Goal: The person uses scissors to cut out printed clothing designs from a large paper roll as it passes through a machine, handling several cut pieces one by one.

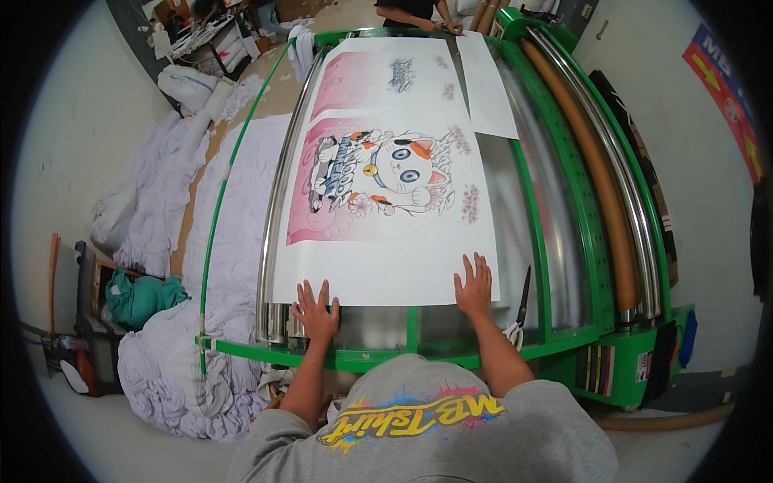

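A large white printed sheet (386, 270) lies over the bed of a green-framed roller machine (411, 326). Its print shows a white cartoon cat with blue eyes, turned sideways, and pink panels on the left. My left hand (316, 314) rests at the sheet's near left corner, fingers spread. Close to the near right corner, my right hand (474, 290) lies on the sheet with its fingers apart. Neither hand grips anything. Scissors (522, 310) with dark blades and white handles lie right of my right hand, on the machine's near edge.
Across the machine, another person's hands (452, 27) are at a plain white strip (489, 92). A brown roll (584, 177) and metal rollers run along the right. Piled white fabric (189, 378) and a green bundle (141, 298) lie on the left.
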`<state>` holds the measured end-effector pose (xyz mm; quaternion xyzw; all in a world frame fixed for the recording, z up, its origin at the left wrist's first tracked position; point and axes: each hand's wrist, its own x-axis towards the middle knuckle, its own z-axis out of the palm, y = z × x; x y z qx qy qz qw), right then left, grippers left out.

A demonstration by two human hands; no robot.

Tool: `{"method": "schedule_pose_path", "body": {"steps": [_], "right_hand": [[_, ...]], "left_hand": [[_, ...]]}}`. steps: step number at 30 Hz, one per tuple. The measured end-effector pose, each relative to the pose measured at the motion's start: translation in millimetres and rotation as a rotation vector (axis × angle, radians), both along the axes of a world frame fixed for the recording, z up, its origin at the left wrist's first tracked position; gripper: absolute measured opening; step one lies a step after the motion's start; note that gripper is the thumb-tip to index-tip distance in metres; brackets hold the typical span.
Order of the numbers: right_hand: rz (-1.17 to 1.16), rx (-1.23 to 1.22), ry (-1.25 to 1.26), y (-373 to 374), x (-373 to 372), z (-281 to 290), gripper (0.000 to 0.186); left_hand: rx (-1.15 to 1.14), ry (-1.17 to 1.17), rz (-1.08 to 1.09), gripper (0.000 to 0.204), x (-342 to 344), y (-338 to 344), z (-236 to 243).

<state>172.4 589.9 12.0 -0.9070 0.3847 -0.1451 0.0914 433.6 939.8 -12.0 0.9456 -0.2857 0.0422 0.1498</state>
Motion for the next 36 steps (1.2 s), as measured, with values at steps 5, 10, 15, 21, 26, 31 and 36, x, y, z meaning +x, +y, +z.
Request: {"method": "schedule_pose_path", "body": {"steps": [5,10,15,21,26,31,36], "right_hand": [[-0.011,-0.007,-0.008,-1.8,-0.9,-2.5,0.064],[-0.024,0.000,-0.013,-1.8,-1.4,-2.4,0.064],[-0.008,-0.023,-0.049,0.1,-2.0,-3.0,0.064],[-0.013,-0.044,-0.050,1.5,-2.2,-3.3,0.064],[-0.019,-0.037,-0.037,-0.1,-1.5,-2.4,0.063],[-0.017,-0.056,-0.055,-0.7,-0.6,-3.2,0.063],[-0.026,-0.017,-0.039,-0.7,-0.4,-2.8,0.064]], "left_hand": [[-0.010,-0.008,-0.006,0.062,0.8,0.5,0.0],[-0.002,0.004,-0.001,0.061,0.0,-2.2,1.6],[-0.011,0.005,-0.002,0.061,0.2,-0.3,2.4],[-0.037,0.006,-0.001,0.062,-1.9,-1.2,3.0],[-0.037,0.025,-0.008,0.062,-0.5,-0.3,2.8],[-0.048,0.011,-0.008,0.061,-1.9,-0.6,4.2],[-0.024,0.014,-0.005,0.061,-0.7,-1.1,3.7]]}}
